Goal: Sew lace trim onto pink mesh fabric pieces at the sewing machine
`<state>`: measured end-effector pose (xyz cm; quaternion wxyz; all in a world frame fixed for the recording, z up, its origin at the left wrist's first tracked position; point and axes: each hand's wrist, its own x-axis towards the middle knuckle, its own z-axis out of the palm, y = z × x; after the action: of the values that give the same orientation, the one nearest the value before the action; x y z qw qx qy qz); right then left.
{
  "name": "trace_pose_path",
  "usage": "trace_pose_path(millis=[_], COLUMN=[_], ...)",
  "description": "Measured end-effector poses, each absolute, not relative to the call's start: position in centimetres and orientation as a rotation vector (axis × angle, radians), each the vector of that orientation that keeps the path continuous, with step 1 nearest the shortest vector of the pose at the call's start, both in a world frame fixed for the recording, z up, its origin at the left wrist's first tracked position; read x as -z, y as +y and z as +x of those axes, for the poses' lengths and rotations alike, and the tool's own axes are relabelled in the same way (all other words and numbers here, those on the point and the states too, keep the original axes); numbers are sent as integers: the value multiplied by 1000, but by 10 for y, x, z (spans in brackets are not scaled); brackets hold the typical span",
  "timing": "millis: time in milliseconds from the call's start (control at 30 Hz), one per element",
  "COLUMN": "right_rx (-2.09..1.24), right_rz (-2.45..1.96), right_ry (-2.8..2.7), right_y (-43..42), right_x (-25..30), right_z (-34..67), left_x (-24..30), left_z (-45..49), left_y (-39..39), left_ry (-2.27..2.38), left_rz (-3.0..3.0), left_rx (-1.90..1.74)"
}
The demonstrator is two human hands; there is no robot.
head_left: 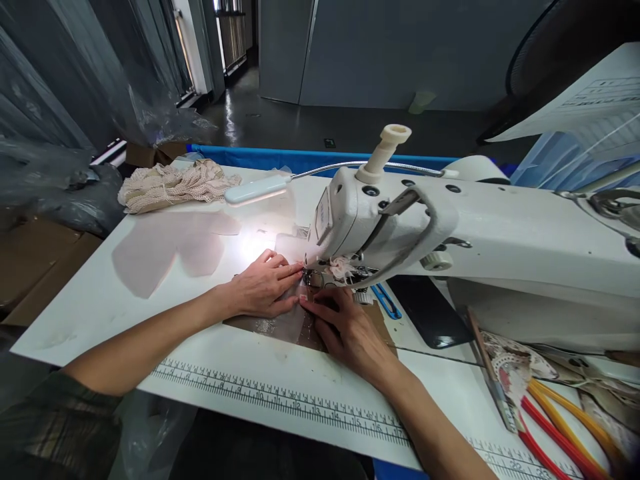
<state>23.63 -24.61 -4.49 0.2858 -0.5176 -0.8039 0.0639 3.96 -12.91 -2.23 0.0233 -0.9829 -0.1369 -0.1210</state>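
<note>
— Which step is this?
— Stitching, I'd judge. The cloth lies flat on the desk, its far end under the foot of the sewing machine. The left hand is spread flat on it, fingertips just beside the foot. The right hand has bent fingers on the near part; whether it pinches or only presses, I cannot tell.
— What does feeding it call for?
— Even guiding from both hands, fingertips clear of the needle.
— And room?
— Open to the left, out to the cut pieces and the lace pile. It is tight on the right: scissors and a phone lie near that hand, and the desk's ruler edge runs just below the wrists
</note>
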Motion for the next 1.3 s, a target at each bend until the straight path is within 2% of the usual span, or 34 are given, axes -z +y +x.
trace_pose_path(millis=[667,1300], right_rx=[-171,35], right_rz=[-1408,-1396], right_ry=[-2140,-2232], right_y=[-248,-246], right_x=[47,44], right_z=[235,232], left_x=[23,24], left_z=[41,52], left_y=[-131,-123], left_ry=[-449,-836], left_rz=[-2939,-2894], left_rx=[314,299])
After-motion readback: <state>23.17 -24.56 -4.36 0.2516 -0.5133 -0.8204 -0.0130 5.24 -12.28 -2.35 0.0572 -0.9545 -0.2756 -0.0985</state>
